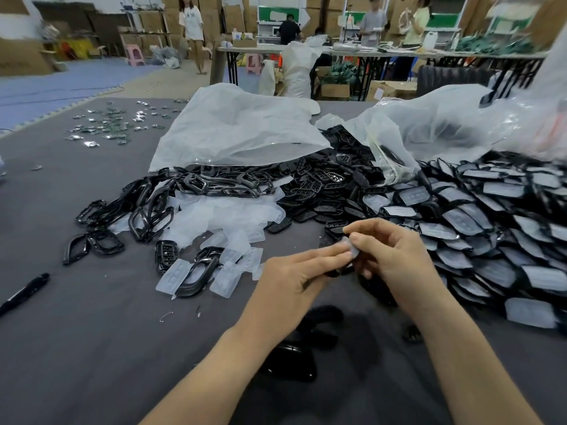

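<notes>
Both hands meet just above the tabletop (92, 348), near the black pile (460, 216). Left hand (291, 280) grip: pinching a black shell (337, 273). Right hand (392, 256) grip: pinching a clear pad (352, 249) against the shell.

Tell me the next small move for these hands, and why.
Probably press the clear pad down into the black shell. The right hand pinches the pad over the shell that the left hand holds, and the pile on the right shows shells with pads fitted.
</notes>
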`<state>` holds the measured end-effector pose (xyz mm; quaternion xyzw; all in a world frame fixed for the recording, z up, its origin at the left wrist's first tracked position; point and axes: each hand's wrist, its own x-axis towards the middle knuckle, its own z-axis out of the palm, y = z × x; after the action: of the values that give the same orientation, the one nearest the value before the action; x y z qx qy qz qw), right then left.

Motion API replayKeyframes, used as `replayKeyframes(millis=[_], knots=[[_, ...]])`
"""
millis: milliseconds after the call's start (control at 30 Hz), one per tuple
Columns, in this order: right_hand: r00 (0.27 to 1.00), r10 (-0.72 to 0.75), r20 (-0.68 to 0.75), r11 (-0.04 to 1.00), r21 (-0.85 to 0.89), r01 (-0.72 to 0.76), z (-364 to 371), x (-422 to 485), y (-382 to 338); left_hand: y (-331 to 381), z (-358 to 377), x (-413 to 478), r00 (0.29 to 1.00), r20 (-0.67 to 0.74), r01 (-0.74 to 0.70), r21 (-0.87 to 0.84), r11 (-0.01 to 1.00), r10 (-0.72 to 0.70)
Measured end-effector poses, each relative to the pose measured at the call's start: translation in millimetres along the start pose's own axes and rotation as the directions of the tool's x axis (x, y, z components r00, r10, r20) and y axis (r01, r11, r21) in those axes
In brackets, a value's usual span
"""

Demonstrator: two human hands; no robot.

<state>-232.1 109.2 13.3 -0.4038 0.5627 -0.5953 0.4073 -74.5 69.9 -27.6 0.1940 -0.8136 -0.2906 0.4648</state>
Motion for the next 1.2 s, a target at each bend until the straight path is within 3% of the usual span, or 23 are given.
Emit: replayKeyframes(millis=[167, 400, 467, 533, 633, 733, 833, 1000, 1200], knots=[[0.982, -0.187, -0.026, 0.953, -0.248, 0.175, -4.4, 1.4, 3.5, -1.0, 4.7, -1.2, 0.997, 0.020, -0.075, 0.126, 0.989, 0.073], [0.969, -0.247, 0.026, 0.866, -0.442, 0.233, -8.2, 3.6, 10.1, 2.4, 7.0, -1.0, 0.994, 0.018, -0.108, 0.157, 0.982, 0.106], [0.969, -0.243, 0.041, 0.878, -0.416, 0.237, -8.2, 3.3, 8.9, 3.1, 9.1, -1.3, 0.998, -0.008, -0.059, 0.156, 0.986, 0.061], [0.979, -0.200, 0.029, 0.948, -0.246, 0.201, -7.8, 2.0, 7.3, 6.9, 10.1, -0.7, 0.992, -0.069, 0.109, 0.027, 0.994, -0.107], [0.995, -0.070, 0.075, 0.994, 0.086, 0.063, -7.4, 1.2, 4.9, 11.4, 8.8, 2.8, 0.865, -0.128, 0.405, -0.392, 0.826, -0.485], [0.996, -0.049, 0.073, 0.997, -0.058, 0.053, -6.2, 1.6, 7.7, 11.6, 6.7, 5.8, 0.741, -0.048, 0.453, -0.700, 0.552, -0.670], [0.997, 0.014, 0.074, 0.985, -0.172, -0.001, -0.4, 2.4, 14.9, 15.0, 5.9, 8.7, 0.698, 0.075, 0.426, -0.843, 0.328, -0.712], [0.978, 0.169, 0.124, 0.942, 0.273, -0.197, 3.4, 3.0, 11.1, 16.1, 9.1, 7.3, 0.665, 0.107, 0.416, -0.875, 0.248, -0.739], [0.972, 0.114, 0.206, 0.945, 0.278, -0.170, 6.1, -2.3, 10.1, 11.7, 6.2, 5.6, 0.628, 0.085, 0.433, -0.864, 0.257, -0.773]])
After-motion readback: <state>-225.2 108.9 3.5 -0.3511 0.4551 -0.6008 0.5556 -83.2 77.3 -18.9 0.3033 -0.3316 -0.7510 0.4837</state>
